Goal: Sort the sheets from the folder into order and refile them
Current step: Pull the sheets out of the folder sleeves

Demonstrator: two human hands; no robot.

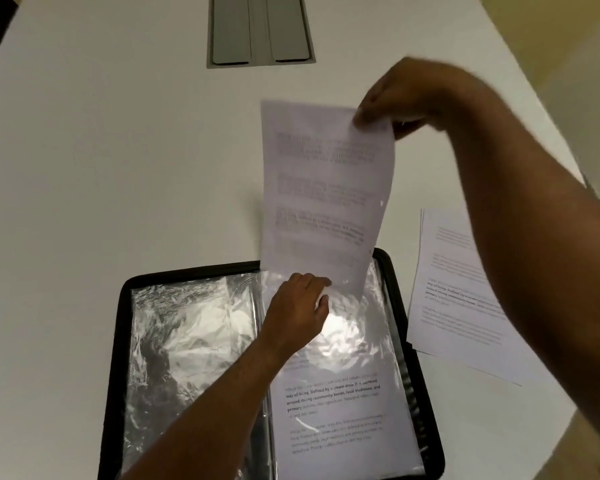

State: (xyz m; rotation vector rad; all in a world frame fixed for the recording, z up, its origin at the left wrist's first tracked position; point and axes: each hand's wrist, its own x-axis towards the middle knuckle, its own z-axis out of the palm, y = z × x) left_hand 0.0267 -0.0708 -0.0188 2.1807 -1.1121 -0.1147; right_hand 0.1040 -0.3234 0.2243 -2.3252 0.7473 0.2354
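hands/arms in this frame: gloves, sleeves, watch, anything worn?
Nothing worn that shows. The left hand and right hand are both bare, with no gloves. Both forearms are bare as far as the frame shows them, with no cuff or sleeve edge in view, and no watch, band or ring can be made out. The right hand is motion-blurred, so small items there could be missed.

right hand [400,98] pinches sheet [321,195] above open folder [118,341].
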